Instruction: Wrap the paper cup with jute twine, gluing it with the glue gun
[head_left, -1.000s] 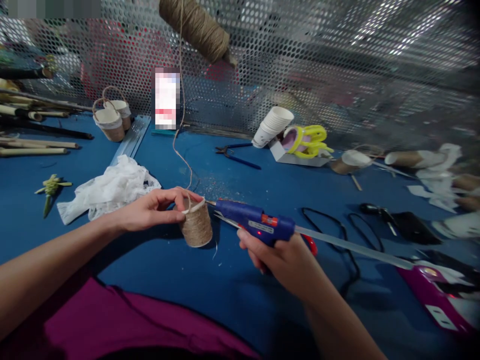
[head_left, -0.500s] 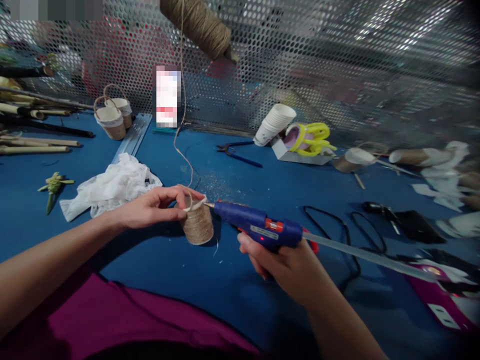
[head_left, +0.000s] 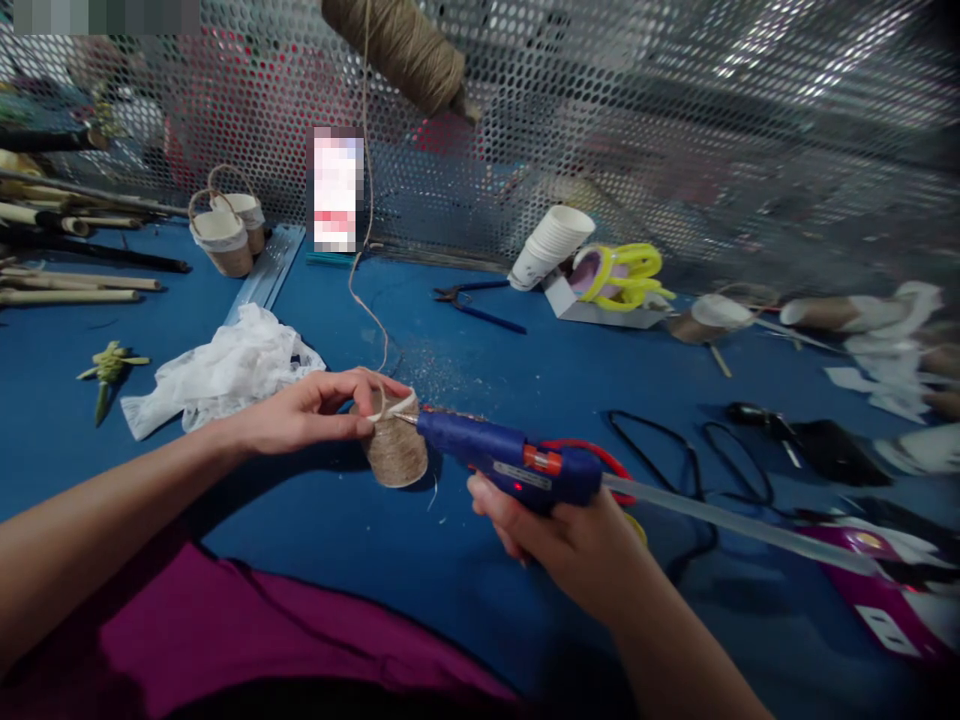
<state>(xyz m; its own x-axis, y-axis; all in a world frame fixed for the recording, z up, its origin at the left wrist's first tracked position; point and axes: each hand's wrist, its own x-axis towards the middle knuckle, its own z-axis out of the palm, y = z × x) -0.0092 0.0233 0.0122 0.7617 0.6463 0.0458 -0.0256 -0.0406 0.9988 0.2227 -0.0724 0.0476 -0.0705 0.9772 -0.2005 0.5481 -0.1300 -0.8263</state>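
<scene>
My left hand (head_left: 322, 408) is closed on the rim of a small paper cup (head_left: 397, 455) wrapped in brown twine, with the thumb outside near the white rim. From the cup a strand of twine (head_left: 360, 298) runs up toward a large twine spool (head_left: 409, 60). My right hand (head_left: 555, 540) grips a blue hot glue gun (head_left: 510, 455), its red light lit. The gun's metal nozzle meets the cup's side just under the rim. A long translucent glue stick (head_left: 697, 508) sticks out of the gun's back. Part of a red-handled tool (head_left: 622, 478) shows behind the gun.
White lace cloth (head_left: 232, 365) lies beside my left forearm. Further back stand two little baskets (head_left: 223, 245), pliers (head_left: 480, 305), stacked paper cups (head_left: 551, 245) and a box with yellow-handled scissors (head_left: 619, 280). A black cord (head_left: 675, 440) and a purple power strip (head_left: 855, 575) lie at right.
The glue gun has shifted slightly left, and its nozzle has moved from the cup's rim edge to the side below it. My left hand and the cup stay nearly still.
</scene>
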